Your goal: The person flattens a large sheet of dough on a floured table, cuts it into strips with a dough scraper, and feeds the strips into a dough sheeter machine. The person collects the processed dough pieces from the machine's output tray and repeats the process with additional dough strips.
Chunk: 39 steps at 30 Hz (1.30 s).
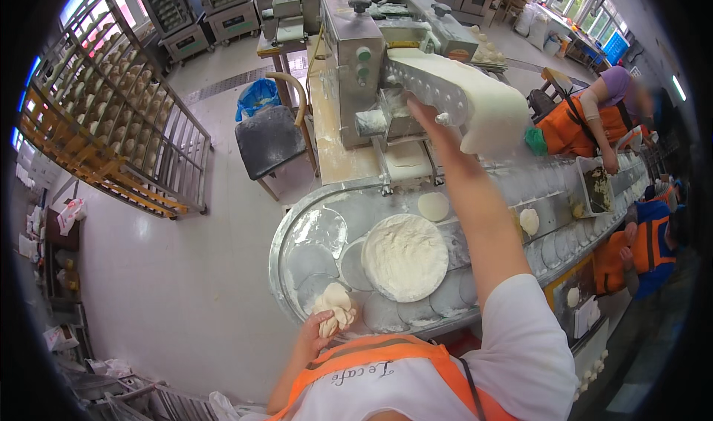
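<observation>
My left hand (318, 332) grips a bunch of soft dough pieces (336, 308) at the near left rim of the metal conveyor table (384, 312). My right hand (426, 111) reaches far forward to the steel dough machine (356, 70), beside its lower outlet and under the hanging dough sheet (496, 103). Its fingers are blurred and partly hidden, so their hold is unclear. Between my arms a round container of flour (405, 256) rests on the table's overlapping plates. A flat dough round (433, 206) lies just beyond it. More dough shows on the small belt (408, 162) below the outlet.
A rack of dough-filled trays (117, 109) stands at left. Near the machine are a black chair (271, 142) and a blue-lined bin (258, 98). Two co-workers in orange aprons (568, 123) work along the conveyor at right, one touching a filling-smeared container (596, 187).
</observation>
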### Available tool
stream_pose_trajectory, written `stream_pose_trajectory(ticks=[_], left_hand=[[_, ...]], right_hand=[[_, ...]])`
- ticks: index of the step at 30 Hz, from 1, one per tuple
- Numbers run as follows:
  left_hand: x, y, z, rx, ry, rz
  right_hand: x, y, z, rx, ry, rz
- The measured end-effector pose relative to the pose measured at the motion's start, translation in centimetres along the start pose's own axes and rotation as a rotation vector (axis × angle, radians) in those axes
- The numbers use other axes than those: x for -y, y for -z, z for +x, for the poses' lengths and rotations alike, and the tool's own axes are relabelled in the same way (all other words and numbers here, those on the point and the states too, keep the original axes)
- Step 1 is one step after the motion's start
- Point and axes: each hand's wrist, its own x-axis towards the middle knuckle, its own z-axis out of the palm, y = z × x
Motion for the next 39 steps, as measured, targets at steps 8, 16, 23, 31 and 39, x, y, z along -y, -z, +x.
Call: stream_pose_trajectory(ticks=[8,16,23,31,39], left_hand=[[-1.3,-1.0,0.4,0.122,0.084,-0.122],[-2.1,-3.0,0.5,0.123,0.079,-0.164],[-1.8,-4.4,0.5,0.151,0.092,-0.140],[-0.5,-2.3,-0.2,0.122,0.034,-0.191],[-0.8,-2.1,-1.0,-0.004,-0.015,-0.177]], right_hand=[[-1.6,10.7,0.0,-0.063,-0.083,0.619],[-1.9,21.2,2.5,0.033,0.198,0.635],[-4.5,20.8,9.7,0.831,0.023,0.678],[-9.1,19.5,14.5,1.108,-0.145,1.147],[-4.3,11.1,13.7,1.278,-0.107,0.469]])
